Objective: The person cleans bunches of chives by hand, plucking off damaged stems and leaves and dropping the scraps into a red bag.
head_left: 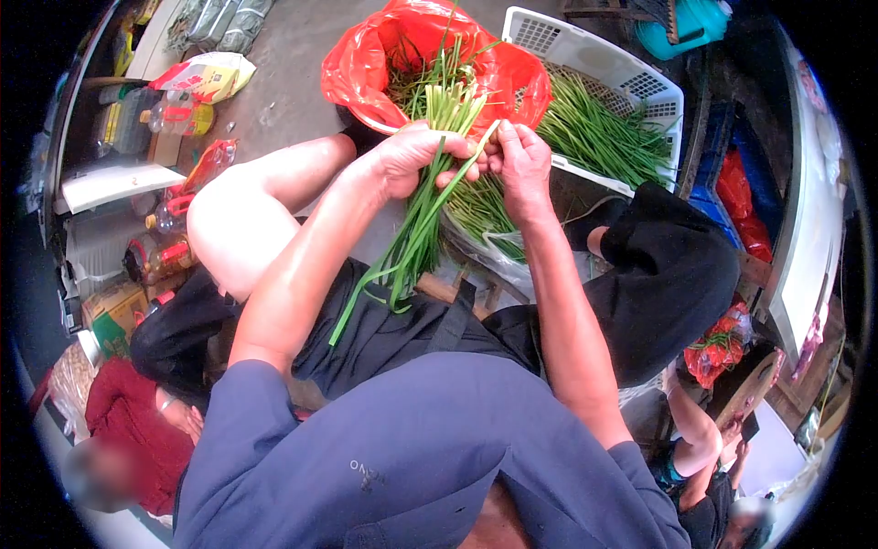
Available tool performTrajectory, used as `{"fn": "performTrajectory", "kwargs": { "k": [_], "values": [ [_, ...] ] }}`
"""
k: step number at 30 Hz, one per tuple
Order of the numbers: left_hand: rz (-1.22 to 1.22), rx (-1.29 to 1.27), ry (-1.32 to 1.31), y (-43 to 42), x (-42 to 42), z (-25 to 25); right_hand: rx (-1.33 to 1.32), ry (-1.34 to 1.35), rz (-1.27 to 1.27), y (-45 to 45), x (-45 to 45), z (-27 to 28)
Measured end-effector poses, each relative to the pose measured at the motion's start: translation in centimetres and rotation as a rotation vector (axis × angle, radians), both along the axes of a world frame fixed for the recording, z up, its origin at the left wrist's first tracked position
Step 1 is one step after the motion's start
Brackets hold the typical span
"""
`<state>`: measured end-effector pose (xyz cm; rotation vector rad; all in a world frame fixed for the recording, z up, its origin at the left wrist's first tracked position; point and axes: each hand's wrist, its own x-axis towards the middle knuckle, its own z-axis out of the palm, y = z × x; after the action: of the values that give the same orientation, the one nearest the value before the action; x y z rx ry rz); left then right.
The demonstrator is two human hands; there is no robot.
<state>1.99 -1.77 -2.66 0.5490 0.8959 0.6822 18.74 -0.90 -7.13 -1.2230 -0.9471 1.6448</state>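
A bundle of long green stalks [416, 229] is held in my left hand [412, 157], pale ends up and green leaves hanging over my lap. My right hand [519, 165] pinches the pale end of one stalk [485, 146] beside the bundle. Just beyond both hands stands a container lined with a red plastic bag [357, 78], with green and yellowish trimmings [412, 87] inside. More green stalks [599, 128] lie in a white plastic basket [672, 110] at the right. Below my right hand, further stalks [480, 206] rest in a clear plastic bag [508, 245].
Bottles [178, 119] and a cardboard box [114, 316] stand at the left. A person in a red top [128, 412] is at the lower left; another person's bare leg [695, 425] shows lower right. A teal container [686, 27] sits at the top right.
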Motion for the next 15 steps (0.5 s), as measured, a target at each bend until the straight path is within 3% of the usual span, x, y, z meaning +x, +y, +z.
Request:
{"fn": "performTrajectory", "kwargs": {
  "k": [7,11,15],
  "values": [
    [0.079,0.048,-0.009,0.5,-1.1,0.5,-0.233,-0.11,0.018,-0.8,2.1,-6.3],
    [0.122,0.07,0.127,0.7,-2.2,1.5,-0.189,-0.382,0.008,-2.0,3.1,-11.3],
    [0.169,0.247,0.307,0.9,-3.1,2.0,-0.333,-0.601,0.074,-2.8,4.3,-16.5]
  ]
}}
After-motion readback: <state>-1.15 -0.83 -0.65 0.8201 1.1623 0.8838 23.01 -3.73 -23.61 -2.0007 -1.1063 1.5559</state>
